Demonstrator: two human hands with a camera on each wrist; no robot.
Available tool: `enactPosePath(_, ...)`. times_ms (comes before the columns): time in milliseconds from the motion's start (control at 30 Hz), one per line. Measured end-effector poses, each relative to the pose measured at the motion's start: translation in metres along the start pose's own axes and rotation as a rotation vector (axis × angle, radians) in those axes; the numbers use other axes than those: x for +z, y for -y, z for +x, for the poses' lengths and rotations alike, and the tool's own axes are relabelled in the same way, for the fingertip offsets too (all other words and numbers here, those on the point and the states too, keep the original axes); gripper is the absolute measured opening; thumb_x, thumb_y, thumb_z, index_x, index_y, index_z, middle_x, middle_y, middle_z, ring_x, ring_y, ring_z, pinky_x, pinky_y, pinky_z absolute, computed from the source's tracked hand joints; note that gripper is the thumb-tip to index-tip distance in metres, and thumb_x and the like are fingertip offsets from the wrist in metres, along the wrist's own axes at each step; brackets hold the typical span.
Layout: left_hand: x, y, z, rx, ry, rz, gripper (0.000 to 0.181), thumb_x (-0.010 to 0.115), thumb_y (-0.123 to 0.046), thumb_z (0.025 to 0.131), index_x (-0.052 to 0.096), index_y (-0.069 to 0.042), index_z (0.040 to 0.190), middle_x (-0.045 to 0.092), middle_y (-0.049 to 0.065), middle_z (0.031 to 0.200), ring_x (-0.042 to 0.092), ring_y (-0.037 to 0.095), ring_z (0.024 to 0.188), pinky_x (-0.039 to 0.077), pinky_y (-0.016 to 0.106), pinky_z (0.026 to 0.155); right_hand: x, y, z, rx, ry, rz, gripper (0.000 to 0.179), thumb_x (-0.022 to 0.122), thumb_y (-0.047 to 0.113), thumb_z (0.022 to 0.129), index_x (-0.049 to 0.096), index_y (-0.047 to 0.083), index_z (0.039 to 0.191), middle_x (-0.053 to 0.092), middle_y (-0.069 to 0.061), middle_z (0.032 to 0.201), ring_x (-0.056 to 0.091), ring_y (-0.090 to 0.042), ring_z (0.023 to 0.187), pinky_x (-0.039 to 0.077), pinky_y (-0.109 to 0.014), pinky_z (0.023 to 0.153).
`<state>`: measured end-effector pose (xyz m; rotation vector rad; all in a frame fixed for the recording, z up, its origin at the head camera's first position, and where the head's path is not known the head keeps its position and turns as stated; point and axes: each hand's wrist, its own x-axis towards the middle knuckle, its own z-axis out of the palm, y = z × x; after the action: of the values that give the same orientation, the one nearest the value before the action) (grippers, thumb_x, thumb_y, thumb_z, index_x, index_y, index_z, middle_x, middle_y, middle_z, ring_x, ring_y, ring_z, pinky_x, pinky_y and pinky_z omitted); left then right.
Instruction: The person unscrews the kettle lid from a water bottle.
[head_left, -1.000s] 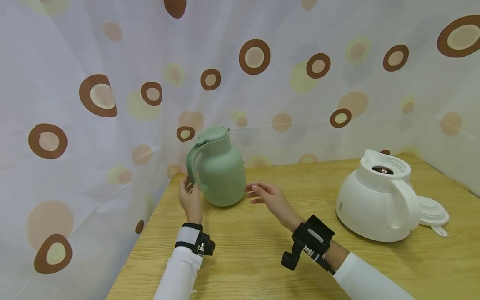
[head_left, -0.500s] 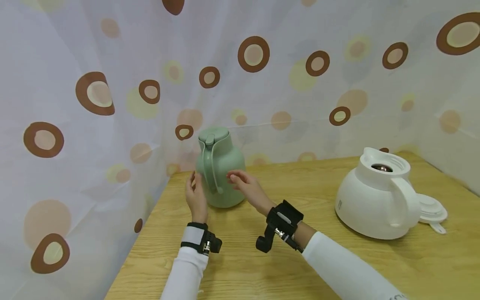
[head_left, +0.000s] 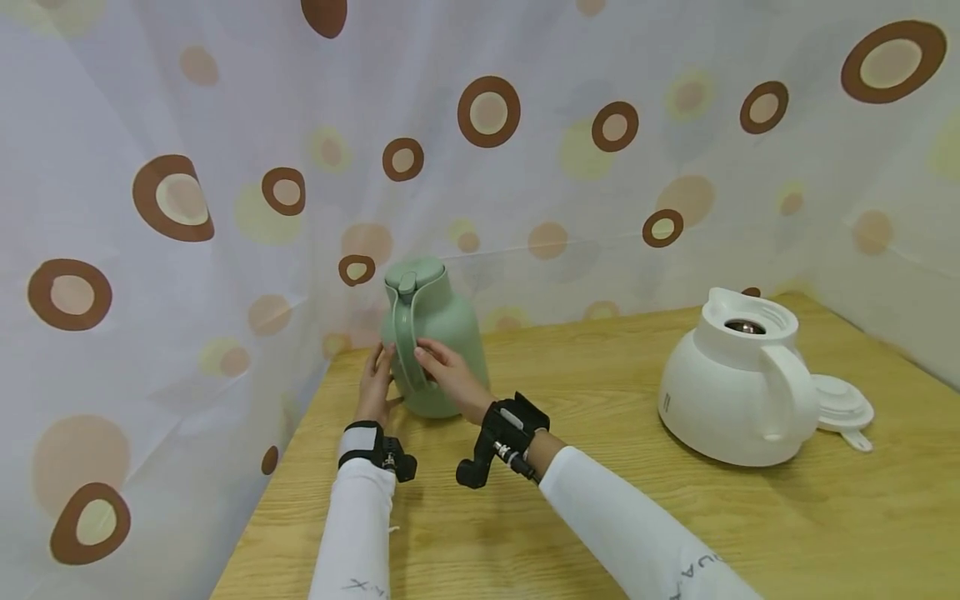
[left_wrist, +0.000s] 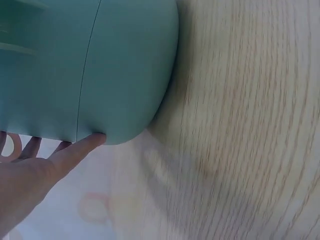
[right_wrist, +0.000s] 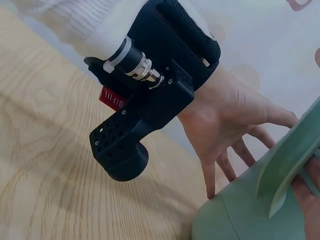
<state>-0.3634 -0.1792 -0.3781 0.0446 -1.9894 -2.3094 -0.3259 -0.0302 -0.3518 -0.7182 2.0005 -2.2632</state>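
A green thermos jug (head_left: 459,333) stands upright near the back left of the table, its lid on and its handle (head_left: 406,337) turned towards me. Against its left side rests my left hand (head_left: 375,387); the left wrist view has its fairly straight fingers (left_wrist: 80,152) touching the wall near the base. My right hand (head_left: 459,383) is at the handle. In the right wrist view its fingers (right_wrist: 306,197) reach into the space between handle and body, while the left hand (right_wrist: 222,112) spreads over the far side.
A white thermos jug (head_left: 727,404) without its lid stands on the right, its inner opening showing. Its white lid (head_left: 842,402) lies on the wooden table (head_left: 585,508) just behind it. A dotted curtain (head_left: 555,183) hangs close behind and at the left.
The green jug has turned so that its handle faces me. My right hand has moved left, from beside the jug to the handle. My left hand stays at its left side.
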Motion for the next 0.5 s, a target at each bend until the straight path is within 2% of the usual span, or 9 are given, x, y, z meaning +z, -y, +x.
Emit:
enactPosePath(300, 0.002, 0.0, -0.006, 0.014, -0.005, 0.018, 0.069, 0.051, -0.043, 0.092, 0.018, -0.016, 0.147, 0.014, 0.017, 0.148, 0.022, 0.042, 0.128, 0.027, 0.066, 0.091, -0.001, 0.005, -0.005, 0.0, -0.005, -0.02, 0.042, 0.039, 0.019, 0.101, 0.037, -0.002, 0.137, 0.045, -0.023, 0.129, 0.043, -0.033, 0.118, 0.036, -0.043, 0.097)
enactPosePath(500, 0.006, 0.002, -0.013, 0.015, -0.005, 0.041, 0.069, 0.05, -0.045, 0.092, 0.019, -0.017, 0.147, 0.018, 0.016, 0.147, 0.028, 0.038, 0.124, 0.029, 0.064, 0.091, -0.008, 0.006, -0.012, 0.023, 0.052, -0.03, 0.046, 0.04, 0.022, 0.1, 0.032, 0.003, 0.141, 0.04, -0.022, 0.134, 0.04, -0.034, 0.122, 0.035, -0.041, 0.098)
